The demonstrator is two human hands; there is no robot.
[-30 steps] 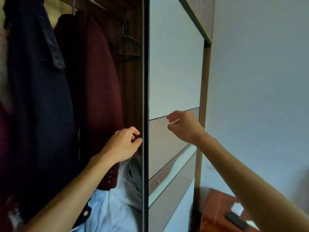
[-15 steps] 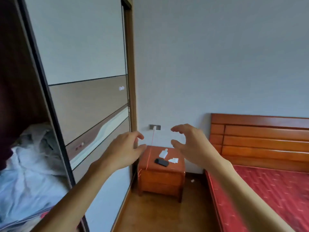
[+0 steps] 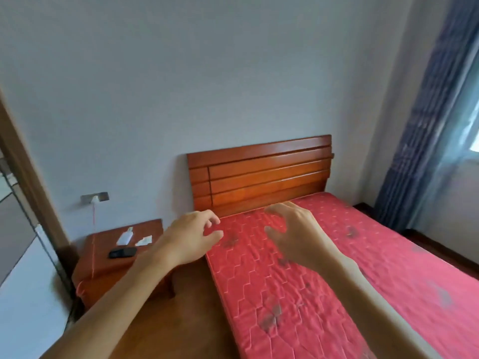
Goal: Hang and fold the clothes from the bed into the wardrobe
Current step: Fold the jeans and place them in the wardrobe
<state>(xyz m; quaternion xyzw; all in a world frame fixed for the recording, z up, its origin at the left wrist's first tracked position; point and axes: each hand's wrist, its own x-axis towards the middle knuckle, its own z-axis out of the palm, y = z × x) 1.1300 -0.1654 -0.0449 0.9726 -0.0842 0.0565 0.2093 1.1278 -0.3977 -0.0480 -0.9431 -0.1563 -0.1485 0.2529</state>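
Note:
The bed (image 3: 324, 286) with a red quilted mattress and a wooden headboard (image 3: 261, 172) fills the right half of the view. No clothes show on the visible part of the mattress. My left hand (image 3: 193, 237) hovers in the air near the mattress's left edge, fingers loosely curled and holding nothing. My right hand (image 3: 298, 234) hovers over the head end of the mattress, fingers spread and loosely curled, also empty. Only the wardrobe's sliding door (image 3: 18, 229) shows, at the far left edge.
A wooden nightstand (image 3: 103, 268) stands left of the bed with a black phone (image 3: 122, 253) and small white items on it. A wall socket (image 3: 94, 197) with a red cord is above it. Blue curtains (image 3: 425, 125) hang at the right. Wooden floor lies between bed and wardrobe.
My view has swung right, from the wardrobe's inside and hanging clothes to the bed. Both hands left the wardrobe door edge and now float empty in front of me.

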